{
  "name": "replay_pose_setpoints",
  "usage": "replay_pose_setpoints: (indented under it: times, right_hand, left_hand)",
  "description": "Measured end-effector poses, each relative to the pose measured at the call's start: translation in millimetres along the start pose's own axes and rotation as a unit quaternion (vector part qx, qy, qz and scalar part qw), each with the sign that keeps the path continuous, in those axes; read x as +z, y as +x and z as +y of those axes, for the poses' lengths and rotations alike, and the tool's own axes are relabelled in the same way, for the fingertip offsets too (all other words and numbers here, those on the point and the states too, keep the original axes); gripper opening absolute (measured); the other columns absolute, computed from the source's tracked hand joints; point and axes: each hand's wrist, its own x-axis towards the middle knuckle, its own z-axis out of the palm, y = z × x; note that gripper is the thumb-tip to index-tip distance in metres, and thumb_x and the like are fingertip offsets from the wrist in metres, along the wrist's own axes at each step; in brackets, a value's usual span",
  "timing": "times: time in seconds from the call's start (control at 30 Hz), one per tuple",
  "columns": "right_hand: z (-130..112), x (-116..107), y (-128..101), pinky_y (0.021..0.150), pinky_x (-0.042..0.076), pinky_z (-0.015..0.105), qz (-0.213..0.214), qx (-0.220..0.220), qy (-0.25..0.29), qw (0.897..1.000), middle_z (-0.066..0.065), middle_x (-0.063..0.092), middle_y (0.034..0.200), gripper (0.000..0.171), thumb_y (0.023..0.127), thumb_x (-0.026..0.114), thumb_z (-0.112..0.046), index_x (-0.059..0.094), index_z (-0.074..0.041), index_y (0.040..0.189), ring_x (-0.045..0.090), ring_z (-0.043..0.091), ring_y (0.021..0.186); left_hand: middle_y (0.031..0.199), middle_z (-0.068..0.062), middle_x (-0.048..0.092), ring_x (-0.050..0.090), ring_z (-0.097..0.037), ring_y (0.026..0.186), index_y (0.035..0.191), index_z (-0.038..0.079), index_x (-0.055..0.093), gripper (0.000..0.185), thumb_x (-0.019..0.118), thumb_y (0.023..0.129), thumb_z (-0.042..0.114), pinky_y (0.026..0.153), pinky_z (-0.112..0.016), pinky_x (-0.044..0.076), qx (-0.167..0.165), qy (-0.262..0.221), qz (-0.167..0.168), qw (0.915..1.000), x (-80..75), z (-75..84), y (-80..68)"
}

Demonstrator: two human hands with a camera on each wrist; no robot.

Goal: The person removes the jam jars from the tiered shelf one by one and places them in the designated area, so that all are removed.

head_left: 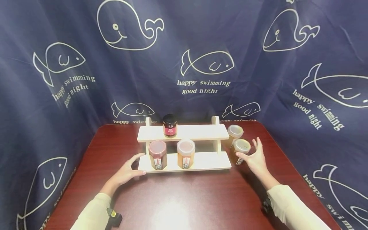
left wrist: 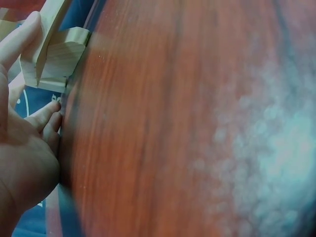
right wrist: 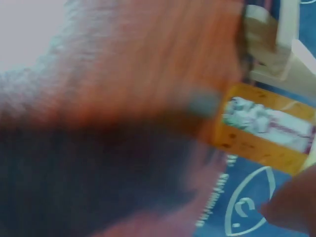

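**Flanking the rack (head_left: 198, 132): both hands**

Left hand (head_left: 125, 172) spread, touching rack's left end. Right hand (head_left: 256, 161) around front lidded jar (head_left: 242, 146), right of rack; can't tell if pinching. Right wrist view shows jar's amber side, label (right wrist: 269, 126); head view hides most.

Tbl (head_left: 175, 188) front free, R of shelf (head_left: 205, 161)—jars (head_left: 241, 146)

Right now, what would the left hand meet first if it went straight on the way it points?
Probably the left end of the shelf's lower board; the left hand looks close to it, though contact is unclear.
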Motion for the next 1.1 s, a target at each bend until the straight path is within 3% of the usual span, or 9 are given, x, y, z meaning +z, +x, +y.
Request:
replay_pose_setpoints:
  times: [0.1,0.2,0.3,0.4,0.53,0.67,0.83,1.1]
  right_hand:
    - [-15.2,1.1,-6.6,0.109,0.037,0.038,0.092,-0.062,0.010,0.994,0.015,0.051,0.146,0.098,0.069,0.092,-0.003,0.038,-0.006,0.151,0.048,0.029,0.133]
    - [-32.9,10.5,-16.6,0.090,0.045,0.022,0.126,-0.115,0.023,0.985,0.014,0.062,0.127,0.072,0.069,0.090,0.003,0.054,0.001,0.132,0.058,0.019,0.110]
    - [-50.7,25.5,-29.1,0.080,0.047,0.019,0.091,-0.146,0.042,0.984,0.020,0.063,0.118,0.061,0.070,0.086,0.010,0.058,0.007,0.124,0.059,0.012,0.097]
    - [-66.9,43.6,-41.8,0.087,0.048,0.022,0.025,-0.149,0.051,0.987,0.022,0.063,0.118,0.059,0.071,0.086,0.010,0.058,0.010,0.123,0.059,0.010,0.100]
    - [-85.0,67.9,-58.1,0.090,0.054,0.033,-0.071,-0.100,0.059,0.991,0.016,0.061,0.123,0.060,0.074,0.087,0.002,0.057,0.004,0.126,0.062,0.020,0.104]
    - [-95.1,93.6,-70.4,0.089,0.056,0.046,-0.139,-0.067,0.060,0.986,0.018,0.059,0.124,0.063,0.074,0.090,-0.008,0.056,-0.001,0.127,0.066,0.038,0.105]
    - [-104.9,124.8,-78.3,0.095,0.051,0.053,-0.173,-0.073,0.049,0.981,0.022,0.057,0.129,0.077,0.070,0.093,-0.016,0.052,0.001,0.133,0.062,0.043,0.113]
    - [-115.8,158.1,-82.5,0.097,0.047,0.049,-0.154,-0.062,0.002,0.986,0.013,0.058,0.124,0.088,0.065,0.096,-0.029,0.051,-0.005,0.137,0.056,0.030,0.114]
  left_hand:
    - [0.150,-0.022,0.045,0.033,-0.042,0.141,0.150,0.010,0.044,0.085,0.087,0.078,0.026,0.113,-0.067,0.018,0.003,-0.003,-0.001,1.0000,-0.9,-0.7,-0.7]
    - [0.150,-0.020,0.045,0.033,-0.040,0.141,0.150,0.012,0.045,0.086,0.087,0.077,0.026,0.113,-0.066,0.018,-0.001,-0.005,0.001,1.0000,-2.2,0.0,-0.1]
    - [0.151,-0.018,0.044,0.033,-0.037,0.141,0.150,0.014,0.044,0.086,0.087,0.077,0.027,0.114,-0.064,0.019,-0.008,-0.002,0.000,1.0000,-1.8,0.2,0.5]
    - [0.151,-0.018,0.045,0.034,-0.036,0.140,0.150,0.015,0.044,0.086,0.087,0.077,0.028,0.113,-0.064,0.021,-0.012,-0.002,0.000,0.9999,-0.4,0.0,0.4]
    - [0.150,-0.020,0.046,0.036,-0.038,0.138,0.150,0.013,0.044,0.087,0.087,0.077,0.028,0.112,-0.064,0.022,-0.007,-0.004,0.001,1.0000,0.6,-0.7,-0.2]
    - [0.149,-0.020,0.046,0.035,-0.039,0.140,0.150,0.011,0.044,0.087,0.087,0.077,0.027,0.113,-0.064,0.021,-0.003,-0.004,0.001,1.0000,0.3,-2.5,0.0]
    - [0.150,-0.015,0.046,0.032,-0.037,0.142,0.150,0.015,0.046,0.086,0.088,0.076,0.028,0.114,-0.065,0.018,-0.009,-0.004,0.007,0.9999,0.8,-3.3,1.3]
    - [0.151,-0.018,0.045,0.034,-0.039,0.141,0.150,0.012,0.045,0.086,0.088,0.076,0.026,0.113,-0.065,0.020,-0.011,-0.003,0.006,0.9999,0.8,-2.2,0.1]
